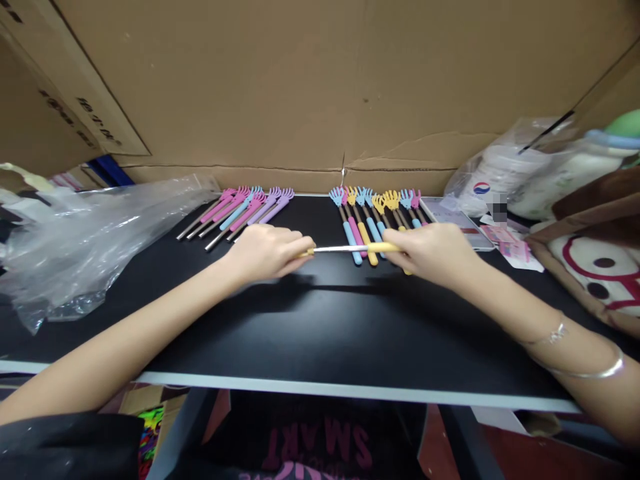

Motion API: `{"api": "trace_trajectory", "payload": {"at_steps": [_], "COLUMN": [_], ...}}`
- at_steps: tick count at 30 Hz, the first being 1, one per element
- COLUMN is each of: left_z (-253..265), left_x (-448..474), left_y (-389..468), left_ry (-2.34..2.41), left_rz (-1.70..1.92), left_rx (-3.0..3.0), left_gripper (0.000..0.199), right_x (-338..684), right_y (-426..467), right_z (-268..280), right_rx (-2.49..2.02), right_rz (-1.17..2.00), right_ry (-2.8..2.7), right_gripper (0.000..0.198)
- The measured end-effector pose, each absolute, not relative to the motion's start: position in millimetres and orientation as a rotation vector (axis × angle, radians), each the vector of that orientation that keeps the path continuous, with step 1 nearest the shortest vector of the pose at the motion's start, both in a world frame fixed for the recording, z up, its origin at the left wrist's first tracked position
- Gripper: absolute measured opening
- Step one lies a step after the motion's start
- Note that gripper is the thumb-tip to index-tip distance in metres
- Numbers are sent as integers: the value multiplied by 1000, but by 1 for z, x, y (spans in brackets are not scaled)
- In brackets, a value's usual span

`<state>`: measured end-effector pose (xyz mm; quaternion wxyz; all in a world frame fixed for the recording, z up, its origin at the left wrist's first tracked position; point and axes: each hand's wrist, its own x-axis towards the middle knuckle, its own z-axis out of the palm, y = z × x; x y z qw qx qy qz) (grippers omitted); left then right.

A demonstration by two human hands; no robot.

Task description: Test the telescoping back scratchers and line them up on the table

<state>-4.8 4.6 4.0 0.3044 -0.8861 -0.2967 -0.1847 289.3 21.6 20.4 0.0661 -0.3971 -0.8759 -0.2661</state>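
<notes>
A yellow back scratcher (345,248) is stretched level between my two hands, above the black table top. My left hand (270,251) is closed around its head end, so the head is mostly hidden. Its yellow grip sits in the closed fingers of my right hand (429,253), with the bare metal rod showing in between. Behind my right hand lies a row of back scratchers (371,223) in blue, pink and yellow, with coloured grips. Beyond my left hand are several pink, blue and purple back scratchers (245,210) whose metal rod ends point toward me.
A clear plastic bag (100,233) spreads over the table's left side. Cardboard (300,87) walls the back. At the right are a phone-like flat device (463,223), pink paper slips (513,247), a bagged white tub (510,170) and a brown bag (595,260) with a cartoon face.
</notes>
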Motion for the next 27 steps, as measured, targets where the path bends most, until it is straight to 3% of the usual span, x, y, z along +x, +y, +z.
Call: {"api": "trace_trajectory", "payload": {"at_steps": [7,13,27], "left_z": [14,19,16], "left_x": [-63,-98,-83], "left_y": [38,50,41], "left_ry": [-936,-982,-939], "left_rz": [-456,-321,-185], "left_rx": [-2250,-2072,-2118], "left_gripper": [27,31,40], "right_x": [338,368,351], "right_y": [63,79,72], "right_z": [32,40,31], "right_rx": [-1486,-1723,-1596], "right_rz": [-916,-820,-861], "right_ry": [-2505,-2539,-2551], "right_gripper": [46,43,37]}}
